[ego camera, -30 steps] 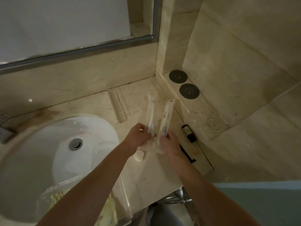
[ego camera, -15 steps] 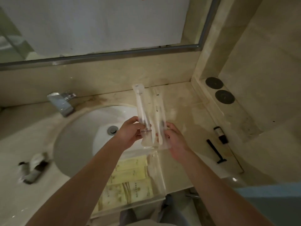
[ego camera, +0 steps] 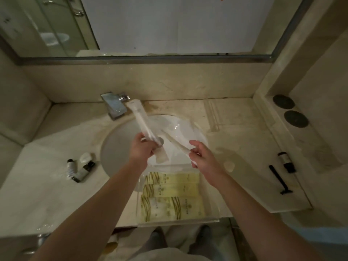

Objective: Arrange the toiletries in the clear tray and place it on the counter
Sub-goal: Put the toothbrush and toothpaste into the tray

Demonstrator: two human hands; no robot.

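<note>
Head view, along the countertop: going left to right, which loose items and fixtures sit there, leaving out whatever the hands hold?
Two small dark-capped bottles → white sink basin → clear tray with yellow packets → black razor → dark bottle.

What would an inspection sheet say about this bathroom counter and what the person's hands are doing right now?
Surface: beige stone counter with stains; white sink set in it.
Job's things: clear tray at the front edge holds yellow sachets; two long wrapped packets, left packet and right packet, are held over the sink.
Clutter: two small bottles and a white round item on the left; a black razor and a dark bottle on the right.
Hands: left hand and right hand each grip one packet.
Cables: nothing seen.
Surroundings: faucet, mirror, two dark discs on a ledge.
</note>
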